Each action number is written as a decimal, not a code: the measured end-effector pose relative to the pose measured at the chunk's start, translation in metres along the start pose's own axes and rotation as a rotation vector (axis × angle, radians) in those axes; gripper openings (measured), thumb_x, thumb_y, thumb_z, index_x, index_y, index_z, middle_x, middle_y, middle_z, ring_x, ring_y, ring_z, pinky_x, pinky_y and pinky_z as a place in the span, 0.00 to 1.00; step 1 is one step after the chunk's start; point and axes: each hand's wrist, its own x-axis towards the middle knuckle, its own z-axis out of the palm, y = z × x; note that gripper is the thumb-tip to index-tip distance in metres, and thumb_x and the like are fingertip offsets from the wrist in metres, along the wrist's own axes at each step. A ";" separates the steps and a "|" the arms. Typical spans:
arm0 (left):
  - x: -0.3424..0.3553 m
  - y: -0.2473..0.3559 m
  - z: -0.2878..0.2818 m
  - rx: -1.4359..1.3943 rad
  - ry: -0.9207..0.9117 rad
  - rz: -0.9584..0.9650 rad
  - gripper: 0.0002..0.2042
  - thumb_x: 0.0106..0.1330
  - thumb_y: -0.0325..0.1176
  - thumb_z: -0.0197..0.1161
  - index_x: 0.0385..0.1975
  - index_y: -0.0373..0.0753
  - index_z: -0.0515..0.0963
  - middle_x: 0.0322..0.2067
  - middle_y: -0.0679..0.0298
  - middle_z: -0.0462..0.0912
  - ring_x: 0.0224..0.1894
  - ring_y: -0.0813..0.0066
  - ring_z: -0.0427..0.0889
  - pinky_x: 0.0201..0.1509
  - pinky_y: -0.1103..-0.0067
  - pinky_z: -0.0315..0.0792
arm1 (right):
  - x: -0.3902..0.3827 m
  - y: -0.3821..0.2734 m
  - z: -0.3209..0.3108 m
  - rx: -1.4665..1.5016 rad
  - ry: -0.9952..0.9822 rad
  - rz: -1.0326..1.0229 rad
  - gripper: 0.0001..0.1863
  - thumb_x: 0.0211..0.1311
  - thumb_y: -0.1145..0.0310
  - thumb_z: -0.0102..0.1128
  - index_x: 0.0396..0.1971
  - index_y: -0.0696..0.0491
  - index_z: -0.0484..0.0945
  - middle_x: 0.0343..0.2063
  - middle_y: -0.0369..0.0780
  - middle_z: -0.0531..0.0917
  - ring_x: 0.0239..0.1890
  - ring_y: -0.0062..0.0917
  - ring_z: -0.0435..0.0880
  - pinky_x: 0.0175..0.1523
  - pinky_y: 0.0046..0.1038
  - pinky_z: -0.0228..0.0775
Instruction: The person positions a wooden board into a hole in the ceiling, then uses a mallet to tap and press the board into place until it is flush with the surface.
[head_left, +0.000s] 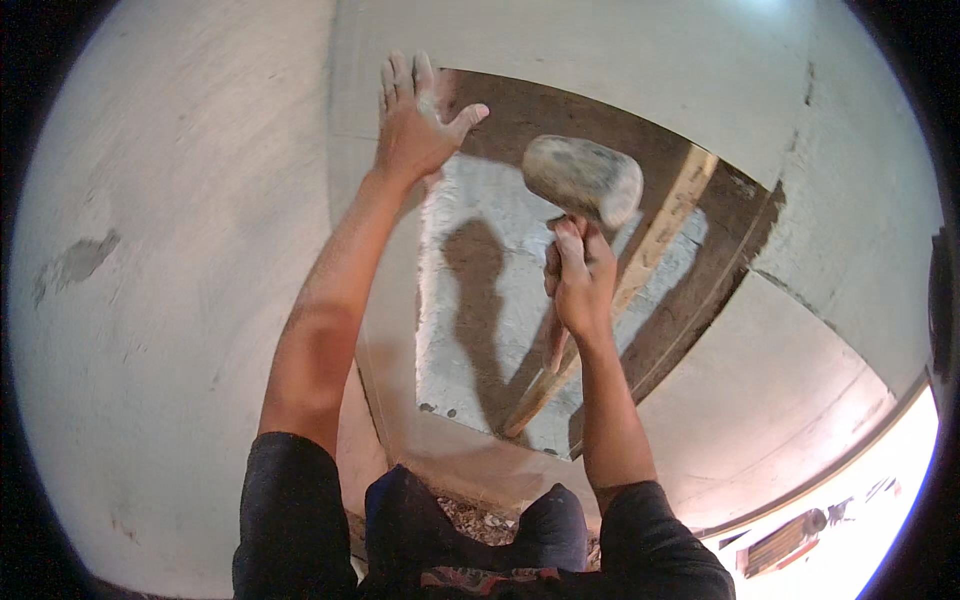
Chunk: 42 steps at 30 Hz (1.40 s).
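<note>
"Where's the mallet with the mottled, barrel-shaped grey head (582, 178)?"

"Raised over the brown, sandy recess (560, 108), right of its middle; its shadow falls well apart from it."

"How is it held?"

"The right hand (580, 275) is clamped on the wooden handle just below the head, likely for control rather than a long swing."

"And the left hand (415, 125)?"

"Well apart from the right, empty, fingers spread by the recess's upper-left corner, perhaps for balance. I can't tell whether it presses the pale, smooth slab (393, 320)."

"That long, pale wooden strip (675, 208)?"

"Slanted from the recess's upper edge towards its lower edge, across the wet grey patch (445, 340)."
</note>
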 end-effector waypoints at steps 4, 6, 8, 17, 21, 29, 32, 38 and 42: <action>0.042 0.039 0.001 0.275 0.104 0.106 0.45 0.68 0.61 0.57 0.73 0.30 0.56 0.73 0.35 0.50 0.76 0.40 0.49 0.78 0.55 0.47 | -0.011 0.015 -0.059 -0.141 0.248 -0.328 0.13 0.75 0.62 0.52 0.42 0.56 0.78 0.32 0.31 0.76 0.34 0.13 0.71 0.39 0.19 0.65; 0.062 0.066 -0.005 0.326 0.047 0.090 0.47 0.66 0.64 0.59 0.74 0.34 0.55 0.74 0.37 0.50 0.76 0.39 0.50 0.78 0.57 0.48 | -0.013 0.022 -0.084 -0.008 0.308 -0.267 0.13 0.75 0.60 0.53 0.42 0.54 0.76 0.28 0.31 0.73 0.28 0.14 0.70 0.33 0.20 0.65; 0.079 0.041 0.016 0.246 -0.042 0.092 0.49 0.54 0.53 0.68 0.74 0.34 0.55 0.74 0.39 0.51 0.77 0.41 0.46 0.78 0.50 0.39 | -0.014 0.035 -0.096 0.143 0.353 -0.224 0.13 0.76 0.57 0.53 0.41 0.53 0.74 0.25 0.31 0.71 0.24 0.15 0.68 0.29 0.20 0.62; 0.100 -0.001 0.046 0.127 0.008 0.294 0.57 0.43 0.49 0.75 0.73 0.29 0.52 0.75 0.38 0.47 0.77 0.39 0.45 0.78 0.47 0.36 | -0.025 0.014 -0.068 0.583 0.138 0.079 0.22 0.77 0.48 0.49 0.39 0.55 0.73 0.16 0.31 0.68 0.15 0.18 0.64 0.20 0.23 0.56; 0.112 0.009 0.023 0.050 0.132 0.611 0.60 0.38 0.52 0.78 0.72 0.28 0.54 0.73 0.37 0.52 0.77 0.40 0.47 0.78 0.47 0.40 | -0.009 0.032 -0.017 0.488 0.018 0.144 0.20 0.77 0.51 0.50 0.35 0.53 0.76 0.17 0.30 0.69 0.17 0.15 0.66 0.22 0.22 0.57; 0.115 0.006 0.021 0.043 0.163 0.627 0.62 0.34 0.52 0.80 0.72 0.28 0.54 0.73 0.39 0.52 0.77 0.41 0.49 0.78 0.48 0.40 | 0.043 0.066 0.079 0.504 0.029 0.023 0.21 0.77 0.52 0.51 0.31 0.55 0.77 0.23 0.30 0.73 0.27 0.16 0.67 0.32 0.24 0.60; 0.112 0.008 0.020 0.054 0.154 0.603 0.64 0.34 0.53 0.81 0.72 0.28 0.53 0.74 0.40 0.51 0.77 0.41 0.48 0.78 0.48 0.40 | 0.062 0.073 0.114 0.478 -0.012 -0.026 0.20 0.77 0.50 0.50 0.34 0.53 0.74 0.21 0.30 0.70 0.21 0.15 0.65 0.25 0.23 0.59; 0.108 0.007 0.021 -0.067 0.181 0.586 0.66 0.34 0.54 0.81 0.74 0.31 0.50 0.75 0.41 0.50 0.77 0.42 0.48 0.79 0.49 0.41 | 0.080 0.072 0.138 0.309 -0.037 -0.154 0.21 0.77 0.49 0.51 0.34 0.53 0.75 0.22 0.30 0.72 0.21 0.13 0.67 0.25 0.20 0.60; 0.110 0.011 0.020 -0.034 0.205 0.606 0.67 0.33 0.56 0.81 0.74 0.32 0.49 0.75 0.42 0.50 0.77 0.42 0.48 0.78 0.49 0.41 | 0.075 0.072 0.142 0.308 0.049 -0.177 0.22 0.77 0.51 0.49 0.32 0.55 0.76 0.23 0.32 0.74 0.24 0.13 0.69 0.30 0.21 0.62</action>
